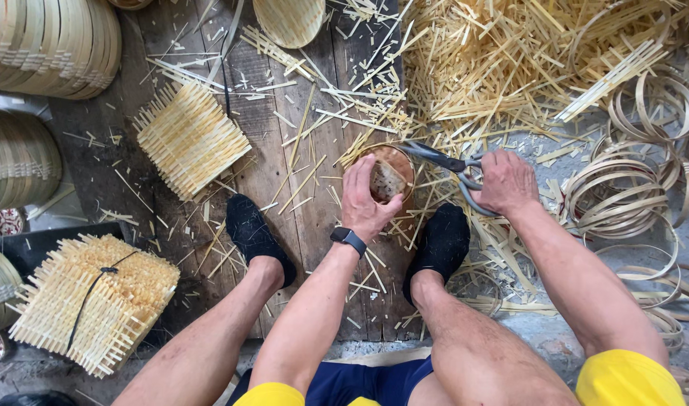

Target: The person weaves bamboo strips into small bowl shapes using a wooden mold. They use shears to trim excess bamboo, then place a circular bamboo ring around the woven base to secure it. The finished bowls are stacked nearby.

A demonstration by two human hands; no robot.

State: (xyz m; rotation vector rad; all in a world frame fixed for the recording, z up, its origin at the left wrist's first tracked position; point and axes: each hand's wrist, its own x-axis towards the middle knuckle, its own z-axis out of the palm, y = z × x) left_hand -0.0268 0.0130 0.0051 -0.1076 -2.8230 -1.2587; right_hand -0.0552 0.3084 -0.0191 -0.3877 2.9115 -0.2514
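On the plank floor between the feet, a round bamboo hoop [386, 177] is being worked.
The left hand [365, 197] grips the hoop's near rim; just right, the right hand [504, 180] is closed around scissors [444, 161] whose blades touch its far edge.

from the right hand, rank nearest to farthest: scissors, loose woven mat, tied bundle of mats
Measured from the right hand:
1. scissors: held in that hand, blades pointing left.
2. loose woven mat: upper left on the boards.
3. tied bundle of mats: far lower left.
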